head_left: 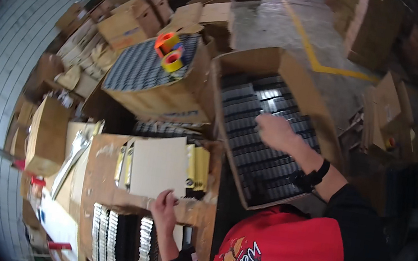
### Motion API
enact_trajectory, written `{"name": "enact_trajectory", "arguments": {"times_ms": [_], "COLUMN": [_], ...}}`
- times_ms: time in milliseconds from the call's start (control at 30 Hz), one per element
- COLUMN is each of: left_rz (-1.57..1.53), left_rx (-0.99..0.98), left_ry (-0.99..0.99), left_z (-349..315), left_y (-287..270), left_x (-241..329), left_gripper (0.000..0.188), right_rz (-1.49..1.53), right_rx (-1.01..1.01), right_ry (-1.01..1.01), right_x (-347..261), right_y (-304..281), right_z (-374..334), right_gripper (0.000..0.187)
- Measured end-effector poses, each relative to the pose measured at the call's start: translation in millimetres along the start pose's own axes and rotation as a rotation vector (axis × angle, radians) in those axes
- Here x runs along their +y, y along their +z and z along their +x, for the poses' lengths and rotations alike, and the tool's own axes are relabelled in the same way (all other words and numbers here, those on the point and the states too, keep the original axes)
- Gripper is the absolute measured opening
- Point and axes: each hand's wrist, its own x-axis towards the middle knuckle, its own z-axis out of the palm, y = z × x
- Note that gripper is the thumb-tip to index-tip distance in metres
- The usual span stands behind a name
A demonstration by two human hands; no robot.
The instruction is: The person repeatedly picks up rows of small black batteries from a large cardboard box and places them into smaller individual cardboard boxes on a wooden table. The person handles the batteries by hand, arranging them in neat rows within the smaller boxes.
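Head view: tape rolls point(163, 45) crown a packed box point(170, 105) beside a carton point(293, 74) — right hand point(276, 132) curled above, left hand point(163, 213) half-curled, grips unclear.

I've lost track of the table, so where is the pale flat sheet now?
In the head view, the pale flat sheet lies left of centre on the wooden table, between yellow pieces, just beyond the left hand.

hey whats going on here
A person in a red and black shirt has their right hand over packed rows of dark, glossy pieces in an open brown cardboard box; whether it grips one is unclear. Their left hand is beside a flat, pale grey rectangular sheet on a brown wooden table.
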Motion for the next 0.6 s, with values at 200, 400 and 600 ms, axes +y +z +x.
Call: {"name": "enact_trajectory", "arguments": {"times_ms": [200, 400, 600], "left_rz": [0.186, 0.798, 1.067], "left_rx": [-0.744, -0.755, -0.797], "left_ry": [0.363, 0.351, 0.194], "left_z": [58.5, 109.6, 113.3], "left_y": [226.3, 357.5, 396.9], "left_x": [89.4, 61.3, 41.9], "left_gripper": [0.028, 0.037, 0.026], "right_rz": [-0.362, -0.588, -0.072], "right_rx": [-0.291, -0.514, -0.501], "right_ry": [0.470, 0.471, 0.662], "right_x": [176.4, 191.2, 201.0], "right_y": [-14.3, 49.9, 22.9], "right_z": [14.2, 47.6, 42.4], "right_gripper": [0.023, 0.031, 0.034]}}
